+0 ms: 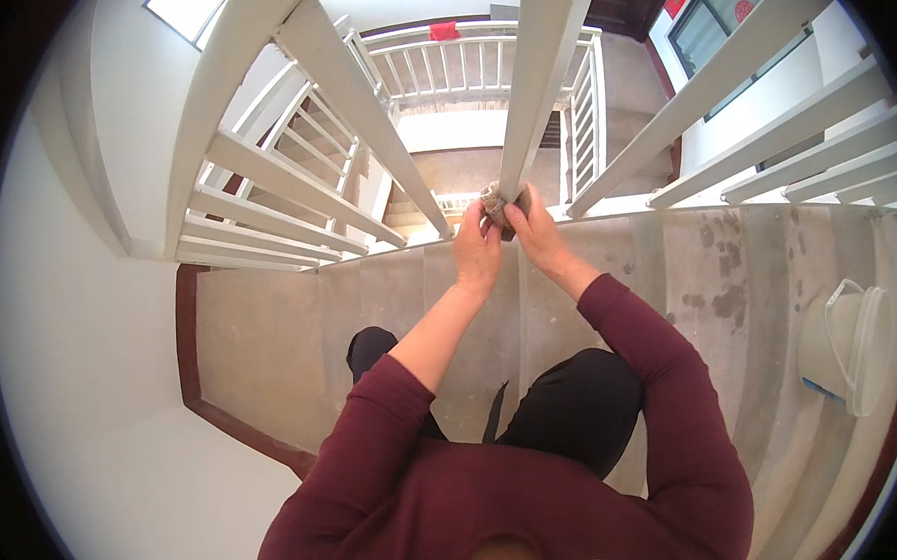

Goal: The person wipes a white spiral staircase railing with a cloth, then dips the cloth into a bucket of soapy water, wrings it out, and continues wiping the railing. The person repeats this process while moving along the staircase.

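A crumpled grey-brown cloth (492, 201) is wrapped about the lower end of a thick white baluster (534, 88) of the stair railing. My left hand (479, 249) grips the cloth from the left side, its fingers bent against it. From the right, my right hand (543, 234) presses the other side of the same cloth, the thumb lying towards me. Both hands are just above the railing's white bottom rail (603, 207). Part of the cloth is hidden behind the baluster and under my fingers.
A white lidded bucket (834, 346) with a handle stands on the concrete steps (473, 316) at the right. Dark wet spots (729, 305) mark the steps near it. Through the railing, a lower flight and a landing railing (446, 62) with a red cloth (444, 31) show.
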The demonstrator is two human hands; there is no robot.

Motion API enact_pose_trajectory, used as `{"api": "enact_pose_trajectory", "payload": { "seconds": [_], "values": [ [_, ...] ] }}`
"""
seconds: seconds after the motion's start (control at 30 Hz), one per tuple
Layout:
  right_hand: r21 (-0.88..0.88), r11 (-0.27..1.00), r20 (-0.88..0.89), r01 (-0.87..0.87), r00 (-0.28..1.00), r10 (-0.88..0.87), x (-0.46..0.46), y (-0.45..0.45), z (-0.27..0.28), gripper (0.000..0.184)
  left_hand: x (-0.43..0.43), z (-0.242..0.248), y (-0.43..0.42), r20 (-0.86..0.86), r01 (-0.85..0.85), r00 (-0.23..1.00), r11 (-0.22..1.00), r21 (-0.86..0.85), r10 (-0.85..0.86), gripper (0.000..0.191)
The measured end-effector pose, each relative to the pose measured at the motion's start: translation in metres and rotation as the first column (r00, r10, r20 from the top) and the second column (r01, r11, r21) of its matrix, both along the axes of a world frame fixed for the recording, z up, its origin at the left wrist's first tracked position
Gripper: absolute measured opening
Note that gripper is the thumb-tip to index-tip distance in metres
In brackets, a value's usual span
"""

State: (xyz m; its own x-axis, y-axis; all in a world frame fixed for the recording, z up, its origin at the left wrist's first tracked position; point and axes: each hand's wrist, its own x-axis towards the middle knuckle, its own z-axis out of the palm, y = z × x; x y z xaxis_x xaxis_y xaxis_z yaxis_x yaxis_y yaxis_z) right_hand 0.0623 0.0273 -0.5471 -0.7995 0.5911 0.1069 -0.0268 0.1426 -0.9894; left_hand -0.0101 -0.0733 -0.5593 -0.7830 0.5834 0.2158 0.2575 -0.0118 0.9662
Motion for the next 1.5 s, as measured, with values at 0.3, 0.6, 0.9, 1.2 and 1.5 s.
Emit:
{"api": "enact_pose_trajectory", "payload": {
  "seconds": [0.3,0.6,0.9,1.2,1.5],
  "values": [
    [0.496,0.855,0.487,-0.154,0.864,-0.128,0.024,0.017,-0.044,0.033,-0.028,-0.04,-0.029,0.011,0.164,0.982,0.833,-0.528,-0.187,0.047],
    [0.384,0.92,0.587,-0.08,0.791,-0.176,0.067,-0.012,-0.024,0.031,0.036,-0.052,-0.061,0.861,0.554,0.493,0.808,-0.2,-0.124,0.032],
    [0.853,0.299,0.513,-0.427,0.793,-0.33,0.006,0.005,-0.049,0.016,0.01,-0.077,-0.006,0.747,0.744,0.594,0.557,-0.37,-0.298,0.039],
    [0.341,0.745,0.81,-0.574,0.581,0.078,0.038,-0.045,-0.093,0.022,0.029,-0.09,-0.085,0.782,0.761,0.596,0.439,-0.477,-0.183,0.023],
    [0.696,0.703,0.46,-0.143,0.842,-0.283,0.038,-0.005,-0.039,0.045,0.019,-0.063,-0.035,0.874,0.584,0.466,0.789,-0.189,-0.136,0.039]
  ]
}}
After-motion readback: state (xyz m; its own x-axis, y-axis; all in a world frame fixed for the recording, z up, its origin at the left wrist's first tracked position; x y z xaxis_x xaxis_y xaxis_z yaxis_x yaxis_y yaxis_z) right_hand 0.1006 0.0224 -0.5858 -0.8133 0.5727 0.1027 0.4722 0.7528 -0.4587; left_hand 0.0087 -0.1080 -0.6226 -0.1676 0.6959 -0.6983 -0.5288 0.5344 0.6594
